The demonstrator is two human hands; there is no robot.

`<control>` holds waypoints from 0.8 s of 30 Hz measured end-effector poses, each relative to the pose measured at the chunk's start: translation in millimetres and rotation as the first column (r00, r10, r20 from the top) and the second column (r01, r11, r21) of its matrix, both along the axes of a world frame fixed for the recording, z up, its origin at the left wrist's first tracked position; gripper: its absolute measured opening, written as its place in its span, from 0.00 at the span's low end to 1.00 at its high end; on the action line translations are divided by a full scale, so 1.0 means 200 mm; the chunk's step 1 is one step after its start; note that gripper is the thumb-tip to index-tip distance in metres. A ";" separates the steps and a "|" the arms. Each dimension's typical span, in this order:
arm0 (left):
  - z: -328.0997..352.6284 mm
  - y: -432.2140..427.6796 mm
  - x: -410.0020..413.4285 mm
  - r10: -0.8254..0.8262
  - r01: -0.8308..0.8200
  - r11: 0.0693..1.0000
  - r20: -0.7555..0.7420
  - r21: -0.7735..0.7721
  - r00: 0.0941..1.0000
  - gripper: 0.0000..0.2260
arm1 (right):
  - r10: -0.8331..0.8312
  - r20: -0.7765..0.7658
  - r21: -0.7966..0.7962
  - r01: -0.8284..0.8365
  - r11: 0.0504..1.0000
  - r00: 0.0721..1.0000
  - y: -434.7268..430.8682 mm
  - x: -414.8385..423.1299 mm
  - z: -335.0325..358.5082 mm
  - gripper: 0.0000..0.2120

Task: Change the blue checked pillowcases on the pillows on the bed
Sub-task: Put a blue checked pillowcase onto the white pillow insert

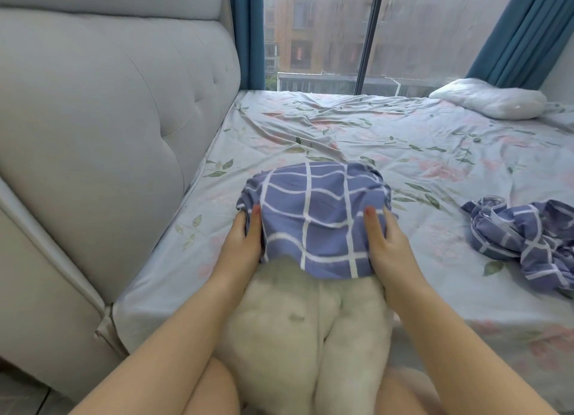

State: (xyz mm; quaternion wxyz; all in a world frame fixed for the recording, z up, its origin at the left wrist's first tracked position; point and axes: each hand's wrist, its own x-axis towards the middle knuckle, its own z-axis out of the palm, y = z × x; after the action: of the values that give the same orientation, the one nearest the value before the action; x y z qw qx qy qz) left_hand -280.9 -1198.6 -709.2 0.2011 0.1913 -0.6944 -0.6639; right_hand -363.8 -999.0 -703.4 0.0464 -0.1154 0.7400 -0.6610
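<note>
Fabric is gripped at both sides: a blue cotton pillowcase with a white check (313, 215) is bunched over the far end of a soft, lumpy white pillow (279, 337), and its gathered edges are held by the two hands. The left hand (245, 243) is set against the left side of the case, with a fold of cloth pinched between thumb and finger. The right hand (385, 250) is set against the right side, thumb laid on top of the cloth and the other fingers run down the flank. How far those fingers are curled underneath cannot be made out.

The pillow's long axis is directed straight away from the person, its near end lodged between the knees and its far end pointed toward the window (320, 32). The case is thus found directly ahead, centred between the hands, with neither hand nearer. Most of the pillow is left bare. Whether the case is being drawn on or stripped off cannot be told. Either way, travel is judged to be along that axis, and an even pull from both sides would be needed so that no corner is snagged.

A second, crumpled checked pillowcase (525, 243) is seen on the floral bed sheet (341, 128) well to the right, and another bare white pillow (490, 99) near the far right corner.
</note>
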 end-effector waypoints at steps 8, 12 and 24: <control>0.14 -0.20 -0.10 0.099 -0.122 0.986 -0.198 -0.110 0.975 0.21 | -0.124 -0.248 -0.039 0.118 0.992 0.961 0.00 -0.30 0.13 0.16; -0.03 -0.27 -0.04 -0.017 0.032 0.996 0.172 -0.081 0.985 0.38 | -0.127 -0.074 0.402 0.146 0.904 0.989 0.10 -0.33 -0.02 0.48; -0.11 -0.34 -0.06 0.095 -0.188 0.956 0.367 0.227 0.926 0.30 | 0.523 -0.433 0.666 -0.130 0.734 0.734 -0.33 0.32 0.05 0.28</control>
State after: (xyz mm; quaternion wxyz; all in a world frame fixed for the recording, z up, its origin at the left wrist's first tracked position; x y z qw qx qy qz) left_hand -293.5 -1267.5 -731.7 0.0947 0.3813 -0.6110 -0.6873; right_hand -299.4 -1065.1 -693.7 -0.0322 -0.4317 0.8490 -0.3029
